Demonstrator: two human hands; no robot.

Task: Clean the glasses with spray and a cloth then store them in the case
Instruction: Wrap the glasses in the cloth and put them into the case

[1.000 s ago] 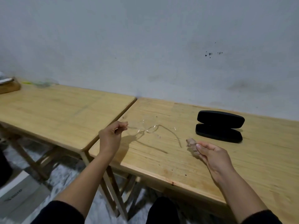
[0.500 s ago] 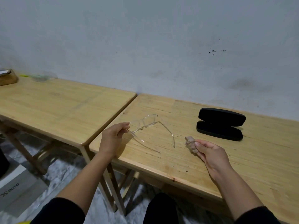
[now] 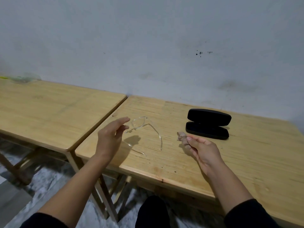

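Clear-framed glasses (image 3: 141, 127) lie on the right wooden table (image 3: 246, 153) with both arms unfolded toward me. My left hand (image 3: 111, 137) hovers just left of them, fingers apart, holding nothing. My right hand (image 3: 202, 150) pinches a small crumpled brownish cloth (image 3: 181, 137) to the right of the glasses. A black glasses case (image 3: 208, 123) lies open farther back on the right, its inside bare. No spray bottle is in view.
A second wooden table (image 3: 49, 109) stands at the left, with a narrow gap between the two. A clear plastic item (image 3: 24, 79) lies at its far left corner. A grey wall runs behind both tables. Marbled floor shows below.
My left hand held the glasses by one arm above the table. Now the glasses rest on the table and the hand has let go and spread its fingers. The right hand barely moved.
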